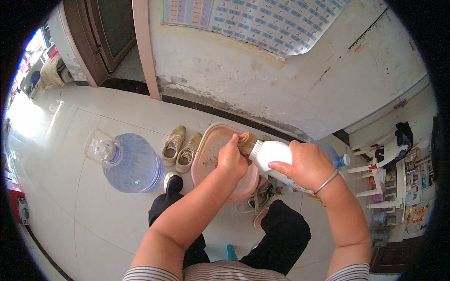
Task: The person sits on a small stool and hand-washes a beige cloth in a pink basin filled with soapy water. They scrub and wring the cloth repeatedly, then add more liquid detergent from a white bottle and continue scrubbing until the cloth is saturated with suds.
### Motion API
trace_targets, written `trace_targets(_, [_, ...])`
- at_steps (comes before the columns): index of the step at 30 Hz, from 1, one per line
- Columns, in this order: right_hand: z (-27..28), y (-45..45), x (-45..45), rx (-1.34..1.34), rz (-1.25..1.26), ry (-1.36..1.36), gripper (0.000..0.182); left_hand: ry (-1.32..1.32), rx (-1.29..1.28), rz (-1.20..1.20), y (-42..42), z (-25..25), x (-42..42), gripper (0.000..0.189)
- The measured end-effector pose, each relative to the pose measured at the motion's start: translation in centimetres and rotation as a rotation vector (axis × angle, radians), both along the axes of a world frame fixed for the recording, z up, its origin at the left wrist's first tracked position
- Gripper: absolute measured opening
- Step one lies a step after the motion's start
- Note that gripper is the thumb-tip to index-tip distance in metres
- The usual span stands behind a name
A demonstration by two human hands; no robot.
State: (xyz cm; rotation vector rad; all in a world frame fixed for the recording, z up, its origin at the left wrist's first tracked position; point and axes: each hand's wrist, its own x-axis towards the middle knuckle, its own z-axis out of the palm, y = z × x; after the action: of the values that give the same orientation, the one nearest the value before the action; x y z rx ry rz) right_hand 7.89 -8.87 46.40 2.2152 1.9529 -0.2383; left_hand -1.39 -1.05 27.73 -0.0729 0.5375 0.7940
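My right hand (309, 161) grips a white plastic bottle (272, 154) around its body. The bottle lies tilted, its uncapped threaded neck pointing left at a brown, wet-looking item (247, 142). My left hand (233, 157) holds that item; whether it is a shoe or a cloth I cannot tell, as the hand and bottle partly hide it. Both are over a pink plastic basin (207, 147) on the floor, which holds some water with dark specks of dirt. Whether anything flows from the bottle cannot be seen.
A pair of dirty white lace-up sneakers (180, 149) stands left of the basin, beside a large blue water jug (135, 165). Another shoe (262, 196) sits close to my right leg. A blue-capped bottle (332, 156) lies beyond my right hand. The wall (239, 77) rises just behind the basin.
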Motion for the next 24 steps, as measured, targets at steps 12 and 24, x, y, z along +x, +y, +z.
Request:
trace_targets(12, [0.4,0.2,-0.5,-0.016,-0.011,-0.02,0.055,-0.012,0.014,0.011,0.1,-0.3,0.2,0.033])
trace_targets(24, [0.2,0.2,0.0,0.012,-0.006,0.022,0.053,-0.051,0.022,0.009,0.5,-0.9,0.0,0.031])
